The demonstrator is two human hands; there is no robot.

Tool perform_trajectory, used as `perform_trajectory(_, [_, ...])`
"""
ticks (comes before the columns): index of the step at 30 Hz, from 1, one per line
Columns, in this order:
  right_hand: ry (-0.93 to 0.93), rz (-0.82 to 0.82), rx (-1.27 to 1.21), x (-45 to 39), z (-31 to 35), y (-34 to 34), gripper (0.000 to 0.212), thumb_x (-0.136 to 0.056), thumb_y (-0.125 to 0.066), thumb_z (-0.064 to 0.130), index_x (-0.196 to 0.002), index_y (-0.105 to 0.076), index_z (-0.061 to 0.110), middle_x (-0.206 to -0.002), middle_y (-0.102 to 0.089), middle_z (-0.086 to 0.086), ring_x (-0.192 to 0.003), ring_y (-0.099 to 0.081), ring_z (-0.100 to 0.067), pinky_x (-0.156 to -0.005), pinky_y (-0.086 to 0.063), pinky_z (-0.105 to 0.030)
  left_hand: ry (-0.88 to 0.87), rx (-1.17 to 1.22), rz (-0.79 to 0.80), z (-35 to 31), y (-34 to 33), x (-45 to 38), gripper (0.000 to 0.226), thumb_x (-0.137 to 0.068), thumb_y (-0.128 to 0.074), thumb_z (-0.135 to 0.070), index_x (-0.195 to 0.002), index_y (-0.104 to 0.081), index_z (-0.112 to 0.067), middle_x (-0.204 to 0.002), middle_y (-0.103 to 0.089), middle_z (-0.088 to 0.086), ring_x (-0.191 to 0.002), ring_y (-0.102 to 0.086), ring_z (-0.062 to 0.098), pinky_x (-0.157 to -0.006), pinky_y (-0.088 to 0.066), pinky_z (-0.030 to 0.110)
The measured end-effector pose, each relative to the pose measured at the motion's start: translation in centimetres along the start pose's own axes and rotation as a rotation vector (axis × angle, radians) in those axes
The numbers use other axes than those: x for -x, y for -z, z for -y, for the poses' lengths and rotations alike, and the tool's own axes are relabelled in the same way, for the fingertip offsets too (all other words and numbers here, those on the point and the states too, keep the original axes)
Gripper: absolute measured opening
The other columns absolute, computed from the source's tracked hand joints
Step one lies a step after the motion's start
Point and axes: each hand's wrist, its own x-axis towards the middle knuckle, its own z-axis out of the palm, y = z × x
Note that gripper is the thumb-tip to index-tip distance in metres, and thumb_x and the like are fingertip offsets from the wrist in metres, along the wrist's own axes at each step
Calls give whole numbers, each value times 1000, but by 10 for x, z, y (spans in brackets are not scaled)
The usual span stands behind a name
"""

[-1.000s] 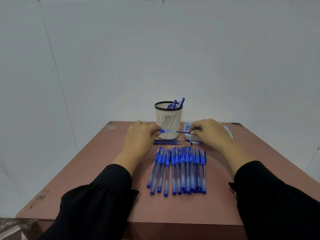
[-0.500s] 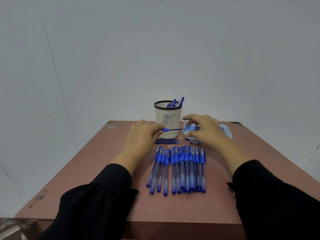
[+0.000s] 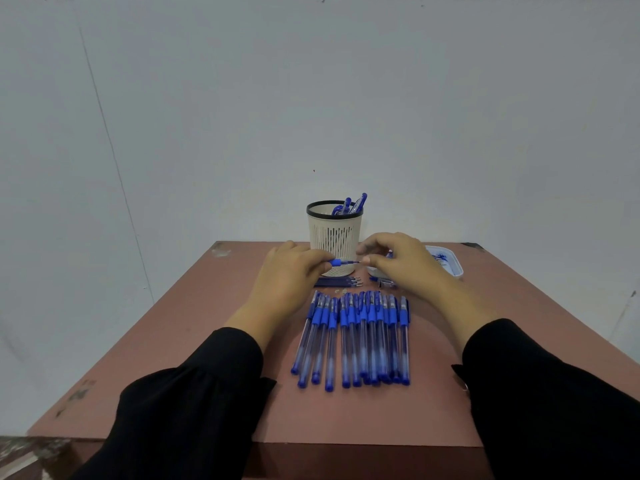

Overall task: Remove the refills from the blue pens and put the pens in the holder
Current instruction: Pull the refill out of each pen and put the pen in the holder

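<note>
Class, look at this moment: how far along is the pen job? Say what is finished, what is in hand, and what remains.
Done: a few blue pens stand in the holder, and pulled refills lie in front of it. In hand: the left hand grips a pen while the right hand pinches its tip end. Left: the long row of pens on the table.

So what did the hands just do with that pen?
The right hand went from the pen's tip to the tray and back, and now pinches the tip again. The left hand kept gripping the pen. The row of pens, refills and holder stayed put.
</note>
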Motion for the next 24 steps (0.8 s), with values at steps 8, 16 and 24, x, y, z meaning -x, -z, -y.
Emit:
perform_trajectory(8, [-73,40,-249,1,1,5,19,-90,-64,12,-99,-68,28,-89,-72,12,-92,-63,5,-79,-45,-13,-8,34,-2,-1,0,1,25,-96,-50,-32,-113,-66,-26,-101,-69,-4,-90,-51,19,-81,-42,38])
perform_trajectory(16, [-151,148,405,6,-9,14,9,-77,-73,31,-85,-77,31,-80,-70,13,-85,-61,-6,-94,-44,-35,14,2,8,0,0,1,27,-96,-48,-33,-116,-65,-26,-106,-69,-6,-91,-50,17,-81,-43,36])
perform_trajectory(24, [-127,170,438,6,-6,6,5,-80,-67,25,-82,-71,24,-86,-68,8,-86,-62,-12,-81,-52,-34,12,8,0,1,-1,1,26,-96,-50,-32,-115,-66,-26,-105,-69,-6,-90,-49,16,-80,-42,34])
